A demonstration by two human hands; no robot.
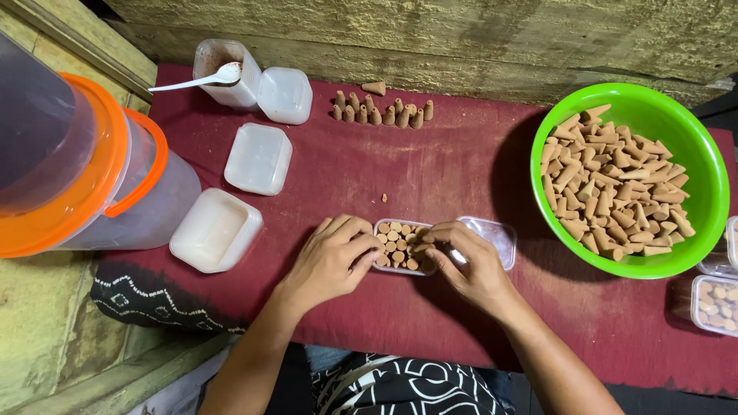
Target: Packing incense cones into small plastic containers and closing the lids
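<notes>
Far left of frame: clear bucket with orange rim and handle point(84, 165), not in use. Right of it, three white square tubs: one at lower left point(214, 230), one above it point(258, 157), one at upper left point(231, 73) with its lid flipped open and a white spoon point(201, 79) resting across it.

Top centre: short row of brown cones point(382, 112) standing upright on the red cloth point(430, 177).

Centre, low: small clear box point(401, 247), near full of cones packed upright, a gap or two at its right end. Its hinged lid point(492, 237) lies open to the right. Left hand point(332, 257) steadies the box's left edge, fingers curled against it. Right hand point(470, 261) pinches at the box's right end; can't tell if it holds a cone.

Right: green bowl point(703, 161), heaped with loose cones, so plenty unpacked. Right edge: another packed clear box point(716, 303).
</notes>
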